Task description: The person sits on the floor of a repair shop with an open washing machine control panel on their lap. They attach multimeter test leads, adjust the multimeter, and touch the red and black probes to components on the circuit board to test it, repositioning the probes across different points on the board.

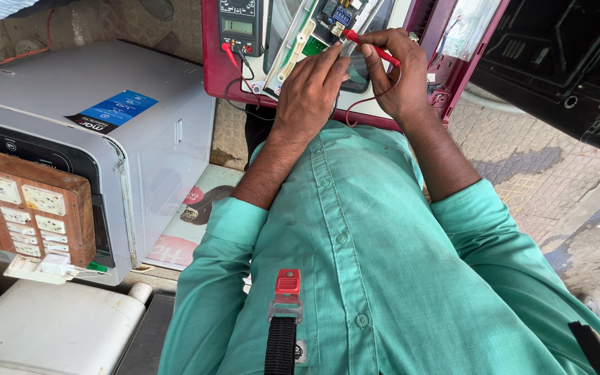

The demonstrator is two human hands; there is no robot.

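Note:
My right hand [394,69] pinches a red multimeter probe [373,47], its tip pointing left toward a small circuit board [331,21] in a white frame. My left hand [310,87] rests on that board's lower edge, fingers bent against the white frame [293,52]. A dark multimeter [241,26] with red and black leads lies just left of my hands. All of this sits on a maroon appliance panel [211,62].
A grey appliance cabinet [140,139] stands to the left, with a wooden switch and socket board [29,208] leaning against it. A white casing [50,326] lies at bottom left. A black panel [571,62] fills the top right. Tiled pavement [522,160] runs on the right.

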